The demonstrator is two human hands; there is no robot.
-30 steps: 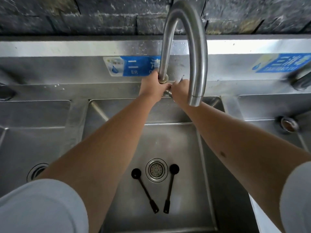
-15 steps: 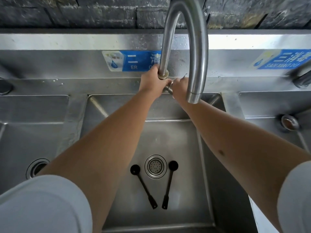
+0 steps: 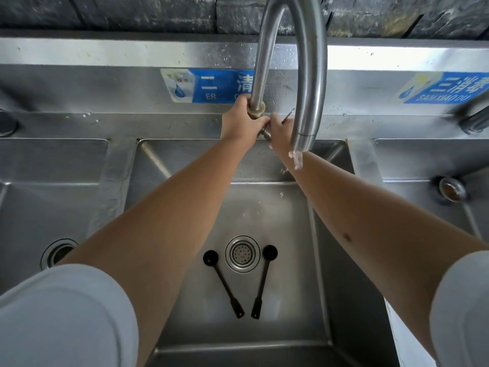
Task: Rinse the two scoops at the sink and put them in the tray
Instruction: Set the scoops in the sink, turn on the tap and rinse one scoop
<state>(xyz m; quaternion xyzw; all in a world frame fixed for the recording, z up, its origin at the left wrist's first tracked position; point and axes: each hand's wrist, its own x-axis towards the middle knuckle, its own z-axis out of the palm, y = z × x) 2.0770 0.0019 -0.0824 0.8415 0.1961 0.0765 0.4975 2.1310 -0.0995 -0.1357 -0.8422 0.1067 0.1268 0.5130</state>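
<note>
Scoops (image 3: 224,282) (image 3: 263,278) lie on the sink (image 3: 315,260) floor, flanking the drain (image 3: 242,253), handles converging toward the front edge. Left hand (image 3: 239,122) grips the tap (image 3: 292,62) base; right hand (image 3: 280,131) clasps its handle as water starts at the spout.

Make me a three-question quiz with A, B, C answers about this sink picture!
1. Where are the two scoops?
A. On the sink floor, either side of the drain
B. In the hands
C. In a tray

2. What colour are the scoops?
A. White
B. Black
C. Red

3. What is the tap spout doing?
A. Staying dry
B. Lying broken off
C. Letting water out

Answers: 1 A, they lie in a V beside the drain. 2 B, both look black. 3 C, water shows at the spout tip while the left hand and right hand are at the tap base.
</note>
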